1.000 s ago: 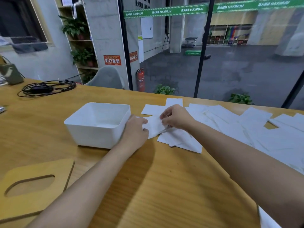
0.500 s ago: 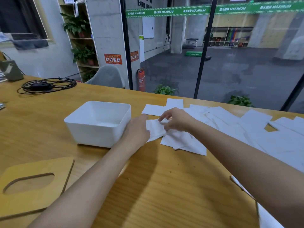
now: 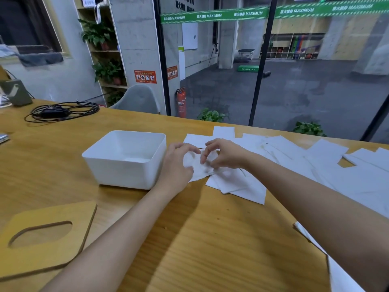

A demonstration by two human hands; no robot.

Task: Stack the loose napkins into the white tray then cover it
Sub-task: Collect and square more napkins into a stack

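Since a second ago the right hand [image 3: 225, 154] has drawn closer to the left hand [image 3: 177, 165], and both now arch over one napkin [image 3: 197, 171] rather than lying flatter on it. Each hand pinches that napkin with curled fingers, just beside the right wall of the white tray [image 3: 126, 171]. The other loose napkins [image 3: 294, 165] lie spread over the bench [image 3: 189, 239] to the right, and the wooden lid [image 3: 42, 234] lies at the near left. To do this step well, I would square the sheet's edges first, lift it clear of its neighbours so none drag along, then lay it flat inside the tray
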